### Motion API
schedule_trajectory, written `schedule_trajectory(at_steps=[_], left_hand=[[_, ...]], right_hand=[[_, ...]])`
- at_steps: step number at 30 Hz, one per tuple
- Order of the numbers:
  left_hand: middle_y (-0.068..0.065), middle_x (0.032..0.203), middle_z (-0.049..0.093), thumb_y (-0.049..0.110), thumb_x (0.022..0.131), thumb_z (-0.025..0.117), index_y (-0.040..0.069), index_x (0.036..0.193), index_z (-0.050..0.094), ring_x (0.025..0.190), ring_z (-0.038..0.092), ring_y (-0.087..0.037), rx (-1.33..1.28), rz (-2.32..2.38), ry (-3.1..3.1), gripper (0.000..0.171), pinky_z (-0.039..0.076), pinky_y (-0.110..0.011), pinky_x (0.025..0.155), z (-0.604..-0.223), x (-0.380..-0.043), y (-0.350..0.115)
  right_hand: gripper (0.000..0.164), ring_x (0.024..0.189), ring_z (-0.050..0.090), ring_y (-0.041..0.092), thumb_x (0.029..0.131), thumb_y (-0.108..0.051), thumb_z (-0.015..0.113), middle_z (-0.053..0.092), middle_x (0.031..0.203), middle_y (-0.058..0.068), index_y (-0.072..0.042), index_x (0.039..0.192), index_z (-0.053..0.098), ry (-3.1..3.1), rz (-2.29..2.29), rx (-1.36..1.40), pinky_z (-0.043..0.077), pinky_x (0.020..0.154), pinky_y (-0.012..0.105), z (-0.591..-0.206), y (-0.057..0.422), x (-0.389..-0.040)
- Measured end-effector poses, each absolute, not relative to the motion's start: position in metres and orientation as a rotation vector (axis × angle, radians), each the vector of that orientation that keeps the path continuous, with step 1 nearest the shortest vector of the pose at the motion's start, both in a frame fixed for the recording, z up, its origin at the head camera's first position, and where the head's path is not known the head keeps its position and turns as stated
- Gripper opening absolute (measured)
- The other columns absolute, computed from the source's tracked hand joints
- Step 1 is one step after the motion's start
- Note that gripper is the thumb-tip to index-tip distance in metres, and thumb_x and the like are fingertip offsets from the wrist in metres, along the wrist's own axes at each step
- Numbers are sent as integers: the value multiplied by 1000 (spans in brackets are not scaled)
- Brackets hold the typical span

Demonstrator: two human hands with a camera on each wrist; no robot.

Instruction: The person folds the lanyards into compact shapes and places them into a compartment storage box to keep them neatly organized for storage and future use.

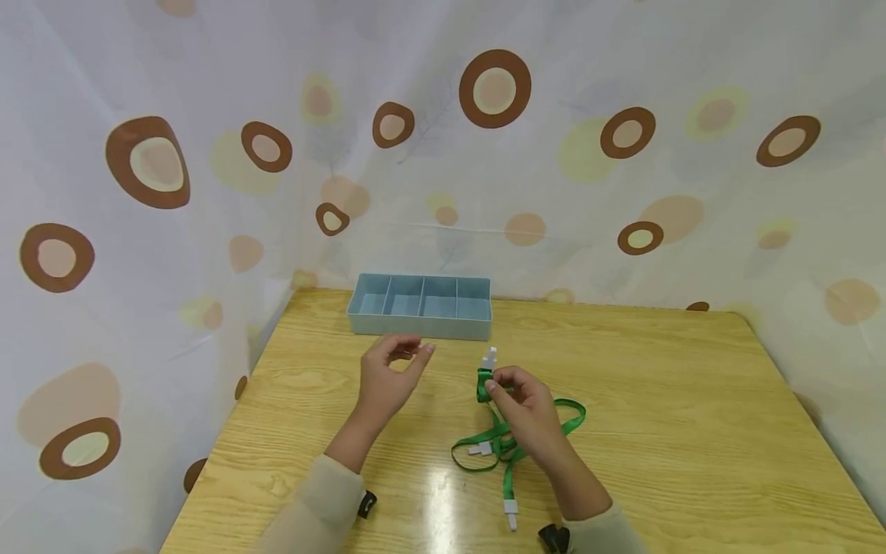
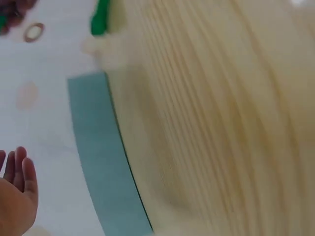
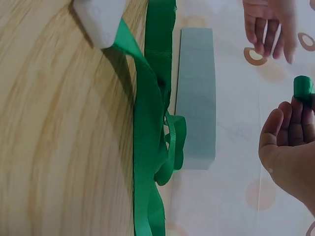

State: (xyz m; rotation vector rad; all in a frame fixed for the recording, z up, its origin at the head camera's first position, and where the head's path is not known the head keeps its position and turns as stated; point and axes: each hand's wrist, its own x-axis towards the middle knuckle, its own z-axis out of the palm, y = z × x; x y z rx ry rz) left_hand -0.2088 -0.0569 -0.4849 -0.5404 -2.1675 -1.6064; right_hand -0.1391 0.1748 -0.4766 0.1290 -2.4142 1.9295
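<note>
My right hand pinches a green lanyard between thumb and fingers, close to its white plastic clip, above the table. Below it, more green strap lies in loose loops, with white clips at its ends; I cannot tell how many lanyards these are. To the left, my left hand hovers with nothing in it, fingers bent loosely and thumb apart from them. The right wrist view shows a small roll of green strap at the right hand's fingertips.
A blue-grey tray with several compartments stands at the back of the wooden table, just beyond the left hand. A patterned curtain hangs behind the table and along its left side.
</note>
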Motion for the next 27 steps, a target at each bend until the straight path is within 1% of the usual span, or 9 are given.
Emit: schedule_trajectory(at_steps=[2,5,6,8,11,14,19,23,27], left_hand=[[-3,100,68,30,86,77,14,107,72,92,65,-21,-535,-1451,-2207,27,56,-37,82,-485,-221,-74],[-5,105,66,28,84,79,13,111,71,99,64,-24,-562,-1244,-2274,31,55,-41,87,-485,-241,-98],[-6,107,66,26,85,79,12,112,71,101,63,-24,-559,-1180,-2298,32,54,-43,88,-485,-247,-105],[-10,109,64,23,86,78,8,113,70,102,63,-29,-541,-1064,-2348,33,54,-45,89,-487,-261,-119],[-13,111,63,20,89,74,4,115,68,101,63,-31,-515,-883,-2434,31,54,-45,88,-493,-281,-136],[-18,114,61,18,93,69,-2,116,67,102,63,-33,-519,-751,-2523,30,55,-45,88,-497,-297,-145],[-25,123,58,12,96,64,-10,115,65,109,61,-38,-517,-597,-2655,30,54,-47,92,-499,-308,-149],[-28,123,59,11,96,62,-11,113,67,110,60,-40,-496,-536,-2697,28,53,-48,95,-499,-311,-148],[-28,125,59,12,98,60,-10,110,68,112,61,-39,-445,-524,-2744,26,53,-45,96,-500,-311,-148]], right_hand=[[17,94,63,19,97,-27,64,65,102,7,-11,101,65,-2415,1927,144,54,76,26,-476,176,-138],[16,97,63,18,97,-26,64,65,103,7,-10,100,66,-2416,1919,159,54,79,25,-474,179,-137],[16,97,64,18,97,-26,64,66,102,8,-10,101,66,-2415,1918,164,55,79,25,-473,179,-136],[16,96,65,18,97,-26,64,66,102,8,-10,101,66,-2413,1917,176,55,81,25,-473,180,-137],[18,97,64,19,97,-28,64,66,102,7,-11,100,66,-2415,1909,203,55,81,25,-473,180,-139],[18,96,63,19,96,-28,64,67,101,7,-11,100,67,-2405,1904,226,54,79,26,-473,179,-141],[18,93,64,20,96,-27,65,66,101,9,-9,99,67,-2391,1925,233,55,77,26,-474,176,-141],[18,93,64,21,95,-28,66,66,101,9,-10,99,67,-2398,1931,218,55,77,26,-475,174,-140],[19,93,65,22,95,-29,66,67,101,8,-11,99,68,-2408,1932,202,55,77,27,-476,173,-139]])
